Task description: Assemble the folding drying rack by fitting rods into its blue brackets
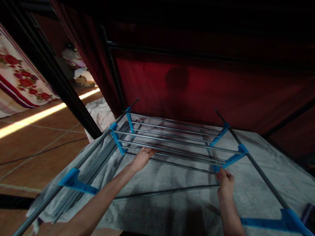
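Observation:
A rack frame of grey metal tubes [177, 141] and blue plastic brackets [231, 159] lies over a grey blanket. My left hand [144, 156] has its fingers wrapped round one of the lower cross tubes, left of the middle. At the lower right bracket, my right hand [225, 178] is closed at the end of a cross tube; its fingertips are partly hidden. Nearer to me, a single tube [167, 191] runs across the blanket. A blue bracket [77, 182] on the left side tube and another [275, 223] on the right one have no cross tubes between them.
Several loose grey tubes [91, 170] lie bundled on the grey blanket [157, 209] at the left. Red cloth [209, 91] hangs behind the rack. A dark post [61, 88] stands at the left, beyond it a tiled floor [44, 150] and a floral cloth [27, 78].

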Tool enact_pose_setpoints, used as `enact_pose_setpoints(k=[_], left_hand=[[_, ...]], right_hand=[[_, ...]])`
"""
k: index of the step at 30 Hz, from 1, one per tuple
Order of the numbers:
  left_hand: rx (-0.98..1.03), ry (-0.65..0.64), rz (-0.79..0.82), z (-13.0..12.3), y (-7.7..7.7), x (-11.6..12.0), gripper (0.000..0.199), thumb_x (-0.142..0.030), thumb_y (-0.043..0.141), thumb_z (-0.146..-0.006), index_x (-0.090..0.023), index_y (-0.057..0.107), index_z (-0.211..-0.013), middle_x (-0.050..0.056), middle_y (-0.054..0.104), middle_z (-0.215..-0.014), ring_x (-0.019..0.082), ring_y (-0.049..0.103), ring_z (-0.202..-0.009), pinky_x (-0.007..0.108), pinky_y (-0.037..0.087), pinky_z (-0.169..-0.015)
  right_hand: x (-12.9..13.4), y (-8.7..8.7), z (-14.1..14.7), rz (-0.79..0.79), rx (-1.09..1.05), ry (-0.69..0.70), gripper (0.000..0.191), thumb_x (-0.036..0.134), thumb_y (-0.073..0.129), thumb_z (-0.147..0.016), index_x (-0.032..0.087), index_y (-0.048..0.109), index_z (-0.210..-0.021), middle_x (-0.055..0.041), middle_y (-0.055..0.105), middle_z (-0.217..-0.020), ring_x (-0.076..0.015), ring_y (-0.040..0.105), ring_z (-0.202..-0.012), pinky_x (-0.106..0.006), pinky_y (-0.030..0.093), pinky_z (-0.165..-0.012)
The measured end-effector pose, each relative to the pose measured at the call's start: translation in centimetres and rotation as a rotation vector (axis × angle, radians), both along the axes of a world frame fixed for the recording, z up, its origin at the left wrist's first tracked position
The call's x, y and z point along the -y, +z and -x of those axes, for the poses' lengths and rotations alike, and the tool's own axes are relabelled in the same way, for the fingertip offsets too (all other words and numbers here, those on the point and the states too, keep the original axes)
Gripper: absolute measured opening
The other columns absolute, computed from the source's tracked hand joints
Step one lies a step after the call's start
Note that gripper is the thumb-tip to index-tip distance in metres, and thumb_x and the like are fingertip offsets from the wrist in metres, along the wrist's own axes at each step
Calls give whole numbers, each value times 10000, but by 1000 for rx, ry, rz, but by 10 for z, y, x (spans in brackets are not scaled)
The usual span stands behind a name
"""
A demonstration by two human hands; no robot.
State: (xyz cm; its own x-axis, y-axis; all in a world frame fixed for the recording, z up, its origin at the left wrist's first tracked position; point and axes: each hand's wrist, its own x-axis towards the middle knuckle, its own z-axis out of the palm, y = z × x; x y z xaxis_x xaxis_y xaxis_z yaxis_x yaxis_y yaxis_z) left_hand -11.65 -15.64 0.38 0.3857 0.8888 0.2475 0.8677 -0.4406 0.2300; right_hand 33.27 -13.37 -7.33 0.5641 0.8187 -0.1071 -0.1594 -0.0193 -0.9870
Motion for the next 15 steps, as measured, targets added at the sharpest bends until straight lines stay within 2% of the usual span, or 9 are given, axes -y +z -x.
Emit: enact_pose_setpoints(k=[2, 4, 6, 8, 12, 15], left_hand=[[2, -2, 5, 3, -1, 1, 576, 32, 432, -848, -224, 631, -1324, 94, 690, -1195, 243, 616, -1110, 400, 451, -994], [-5, 2, 9, 5, -1, 1, 590, 36, 432, -841, -229, 627, -1331, 91, 689, -1187, 236, 623, -1091, 396, 454, -989], [-20, 13, 6, 7, -1, 1, 600, 36, 434, -840, -240, 622, -1339, 86, 691, -1159, 230, 628, -1071, 392, 456, -986], [-41, 22, 2, 8, 1, 0, 598, 32, 436, -843, -246, 623, -1338, 86, 690, -1153, 230, 626, -1072, 394, 457, -986], [-53, 48, -46, 10, 4, 8, 525, -5, 430, -884, -239, 637, -1306, 91, 676, -1206, 243, 601, -1130, 407, 442, -1005], [61, 196, -175, 17, 0, 28, 372, -139, 441, -960, -229, 638, -1262, 89, 665, -1199, 254, 583, -1147, 421, 437, -1006]], right_hand=[[3, 3, 10, 78, -195, 117, 369, 475, 805, -682, 193, 640, -855, -22, 688, -806, -177, 672, -727, -328, 599, -713], [1, 10, 21, 119, -412, 221, 283, 403, 803, -719, 192, 661, -841, -56, 728, -865, -185, 714, -794, -318, 629, -747], [-5, 19, 31, 110, -544, 240, 187, 319, 793, -754, 202, 662, -819, -41, 737, -860, -167, 728, -820, -296, 639, -783], [-10, 25, 39, 93, -580, 239, 139, 247, 793, -765, 203, 664, -796, -12, 731, -809, -140, 726, -776, -272, 639, -796], [-14, 27, 43, 69, -561, 237, 174, 179, 845, -705, 193, 677, -752, 26, 722, -738, -115, 707, -691, -262, 639, -804], [-12, 27, 43, 83, -527, 227, 190, 211, 871, -671, 195, 693, -733, 25, 727, -730, -131, 714, -694, -287, 643, -811]])
